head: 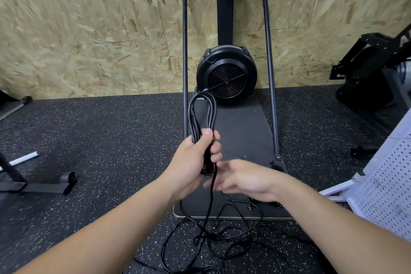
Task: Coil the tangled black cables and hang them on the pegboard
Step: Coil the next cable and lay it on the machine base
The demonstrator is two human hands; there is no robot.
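My left hand (195,158) is closed around a bundle of looped black cable (201,113), whose loops stick up above the fist. A loose strand of that cable (210,202) hangs down from the fist to a tangled pile of black cables (222,242) on the floor. My right hand (242,179) hovers just right of the hanging strand, blurred, fingers spread, holding nothing. The white pegboard (387,189) stands at the right edge, leaning.
A black fan exercise machine (226,75) with a metal frame and a flat platform (240,140) stands straight ahead against the chipboard wall. Dark equipment (373,69) sits at the far right. A metal stand foot (42,184) lies on the speckled rubber floor at left.
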